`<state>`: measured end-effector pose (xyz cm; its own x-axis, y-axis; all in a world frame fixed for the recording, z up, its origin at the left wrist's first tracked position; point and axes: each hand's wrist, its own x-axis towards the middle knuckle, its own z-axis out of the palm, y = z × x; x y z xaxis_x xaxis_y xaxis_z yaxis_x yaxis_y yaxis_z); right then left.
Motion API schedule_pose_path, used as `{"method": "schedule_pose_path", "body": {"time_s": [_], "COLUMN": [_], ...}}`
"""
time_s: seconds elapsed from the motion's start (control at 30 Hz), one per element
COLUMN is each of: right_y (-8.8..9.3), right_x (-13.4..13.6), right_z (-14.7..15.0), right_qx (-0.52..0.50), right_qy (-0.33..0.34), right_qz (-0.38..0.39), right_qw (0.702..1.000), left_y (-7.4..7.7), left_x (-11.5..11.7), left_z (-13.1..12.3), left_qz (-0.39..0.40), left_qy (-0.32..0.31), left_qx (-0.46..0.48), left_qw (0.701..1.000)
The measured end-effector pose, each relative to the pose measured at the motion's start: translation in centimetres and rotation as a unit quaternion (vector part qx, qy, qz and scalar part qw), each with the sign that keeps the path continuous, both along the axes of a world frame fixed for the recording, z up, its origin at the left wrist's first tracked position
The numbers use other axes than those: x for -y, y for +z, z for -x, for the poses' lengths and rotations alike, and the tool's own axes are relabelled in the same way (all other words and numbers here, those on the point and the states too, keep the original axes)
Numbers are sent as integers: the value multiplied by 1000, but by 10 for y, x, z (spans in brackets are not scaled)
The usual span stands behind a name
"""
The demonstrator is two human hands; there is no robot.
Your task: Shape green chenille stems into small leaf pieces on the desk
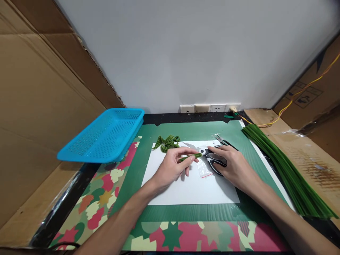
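My left hand (176, 163) is above the white sheet (170, 193), thumb and fingers pinching a short green piece of pipe cleaner (191, 157). Its right end reaches close to the pivot of the scissors (209, 154). Around the black and white scissor handles my right hand (230, 161) is closed, with a blade pointing left behind my left fingers. Whether the blades touch the green piece I cannot tell. Behind my left hand lies a small pile of bent green pipe cleaners (167, 142). A clear zip bag (205, 169) lies under the scissors.
A blue perforated basket (92, 141) stands at the left. Small black snips (224, 141) lie behind my right hand. On the right is a bundle of long green pipe cleaners (287, 170). Cardboard walls (39, 88) flank the table; a yellow cable (285, 108) runs at the right.
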<state>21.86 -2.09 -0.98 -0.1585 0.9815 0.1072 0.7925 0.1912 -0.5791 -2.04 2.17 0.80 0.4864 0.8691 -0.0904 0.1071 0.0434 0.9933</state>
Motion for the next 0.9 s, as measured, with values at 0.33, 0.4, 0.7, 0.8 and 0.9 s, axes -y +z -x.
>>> {"method": "schedule_pose_path", "body": {"time_s": [0.33, 0.4, 0.7, 0.8, 0.9], "right_y": [-5, -8, -6, 2, 8], "right_x": [3, 3, 5, 7, 10], "right_z": [-6, -7, -4, -1, 4], "right_qx": [18, 20, 60, 5, -92], "right_qy": [15, 23, 35, 57, 101], "right_qz": [-33, -43, -92, -136, -161], "right_qw": [999, 999, 993, 989, 977], "left_y": [0, -1, -4, -3, -3], "left_x": [4, 5, 6, 7, 10], "left_z": [-5, -5, -5, -5, -5], "left_qz": [-12, -9, 7, 23, 38], "left_qy": [5, 3, -16, -37, -82], "left_qx": [-33, -31, -14, -2, 2], "left_qw": [999, 999, 1000, 999, 996]}}
